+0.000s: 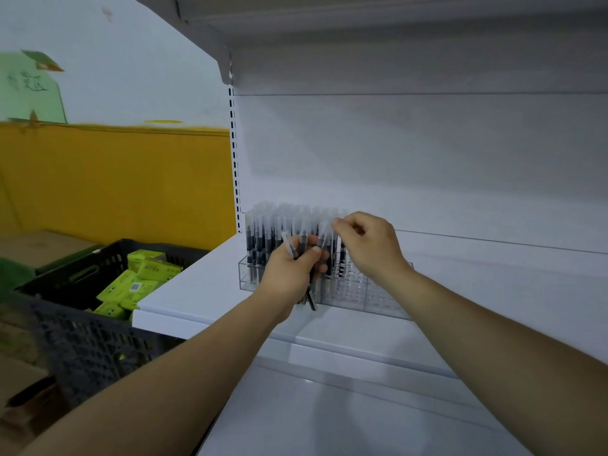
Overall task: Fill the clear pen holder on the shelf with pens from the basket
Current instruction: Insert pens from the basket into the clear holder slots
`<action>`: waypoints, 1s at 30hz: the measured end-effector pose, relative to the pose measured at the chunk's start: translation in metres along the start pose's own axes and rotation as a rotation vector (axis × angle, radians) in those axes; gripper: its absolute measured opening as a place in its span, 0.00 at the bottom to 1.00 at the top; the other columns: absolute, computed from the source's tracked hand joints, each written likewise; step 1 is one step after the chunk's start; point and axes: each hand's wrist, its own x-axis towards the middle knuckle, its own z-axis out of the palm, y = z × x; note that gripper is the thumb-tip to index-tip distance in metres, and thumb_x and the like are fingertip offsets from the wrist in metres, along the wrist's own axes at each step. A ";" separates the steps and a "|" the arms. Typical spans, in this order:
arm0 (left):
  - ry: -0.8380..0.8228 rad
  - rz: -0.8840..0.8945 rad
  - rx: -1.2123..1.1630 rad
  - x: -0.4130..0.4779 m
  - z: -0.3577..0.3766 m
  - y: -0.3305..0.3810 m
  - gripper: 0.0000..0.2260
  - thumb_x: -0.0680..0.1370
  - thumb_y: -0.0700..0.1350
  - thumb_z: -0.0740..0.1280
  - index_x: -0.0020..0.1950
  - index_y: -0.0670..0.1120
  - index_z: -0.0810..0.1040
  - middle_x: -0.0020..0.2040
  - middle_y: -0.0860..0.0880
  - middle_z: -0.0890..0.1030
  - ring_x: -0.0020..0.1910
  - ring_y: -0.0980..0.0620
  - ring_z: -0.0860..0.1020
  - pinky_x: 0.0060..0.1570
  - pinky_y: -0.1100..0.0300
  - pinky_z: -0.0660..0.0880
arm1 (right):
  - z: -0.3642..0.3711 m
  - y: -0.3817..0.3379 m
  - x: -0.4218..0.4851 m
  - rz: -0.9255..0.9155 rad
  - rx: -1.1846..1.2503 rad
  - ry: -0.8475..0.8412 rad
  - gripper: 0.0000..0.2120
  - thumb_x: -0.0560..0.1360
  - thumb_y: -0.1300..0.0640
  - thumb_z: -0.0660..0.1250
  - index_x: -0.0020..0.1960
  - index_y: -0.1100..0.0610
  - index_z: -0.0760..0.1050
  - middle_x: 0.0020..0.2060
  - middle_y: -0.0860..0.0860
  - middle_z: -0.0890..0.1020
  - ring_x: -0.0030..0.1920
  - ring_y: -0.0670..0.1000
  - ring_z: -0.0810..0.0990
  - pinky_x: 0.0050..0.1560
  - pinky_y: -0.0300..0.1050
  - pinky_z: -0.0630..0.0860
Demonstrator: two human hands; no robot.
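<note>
At the near edge of the white shelf, your left hand is curled around a bundle of pens. The thumb lies across the front of them. Their clear caps stick up above your fingers and their dark ends hang out below your palm.

Just to the right and a little higher, your right hand pinches the clear cap of one pen between thumb and fingertips. That pen stands roughly upright over the middle of the pen holder; whether its tip sits in a hole is hidden behind your left hand.

The pen holder is a low, clear, box-shaped tray standing on the shelf just beyond your hands, close to the shelf's left end. Its left part is packed with standing pens, all with dark barrels and frosted clear caps, upright and touching one another. Its right part shows rows of round holes through the clear top plate.

Left of the shelf and lower down sits the dark slotted basket, with green packs lying in it. Cardboard boxes stand farther left, in front of a yellow wall band.
</note>
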 end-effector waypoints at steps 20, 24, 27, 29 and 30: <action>0.031 -0.120 0.026 0.002 -0.012 -0.003 0.04 0.81 0.39 0.58 0.50 0.47 0.64 0.33 0.45 0.70 0.27 0.51 0.62 0.29 0.55 0.62 | -0.006 0.013 0.024 0.016 -0.042 0.112 0.07 0.82 0.53 0.55 0.52 0.54 0.70 0.36 0.47 0.75 0.37 0.54 0.75 0.46 0.58 0.79; -0.001 -0.115 0.022 0.002 -0.014 -0.003 0.06 0.82 0.39 0.56 0.46 0.45 0.67 0.33 0.46 0.71 0.29 0.51 0.65 0.31 0.55 0.65 | 0.000 0.022 0.024 -0.010 -0.131 0.049 0.07 0.82 0.54 0.55 0.51 0.54 0.70 0.32 0.49 0.73 0.31 0.51 0.70 0.36 0.46 0.70; -0.012 -0.121 0.028 0.001 -0.013 -0.004 0.09 0.83 0.43 0.58 0.45 0.44 0.73 0.31 0.48 0.70 0.29 0.52 0.67 0.33 0.56 0.68 | 0.007 0.028 0.020 0.022 -0.195 0.000 0.10 0.82 0.53 0.57 0.54 0.56 0.74 0.33 0.50 0.76 0.33 0.54 0.73 0.36 0.46 0.70; -0.026 -0.130 0.037 0.000 -0.013 -0.004 0.09 0.83 0.44 0.58 0.46 0.43 0.74 0.29 0.48 0.68 0.27 0.52 0.65 0.30 0.57 0.66 | 0.009 0.029 0.018 0.038 -0.206 0.006 0.10 0.82 0.52 0.58 0.55 0.55 0.75 0.36 0.52 0.79 0.37 0.57 0.77 0.40 0.47 0.73; -0.028 -0.139 0.030 -0.001 -0.012 -0.004 0.08 0.83 0.44 0.59 0.47 0.43 0.73 0.28 0.49 0.67 0.27 0.52 0.63 0.29 0.57 0.64 | 0.010 0.028 0.019 0.044 -0.211 0.010 0.10 0.81 0.52 0.58 0.55 0.55 0.75 0.38 0.53 0.80 0.40 0.57 0.79 0.42 0.47 0.75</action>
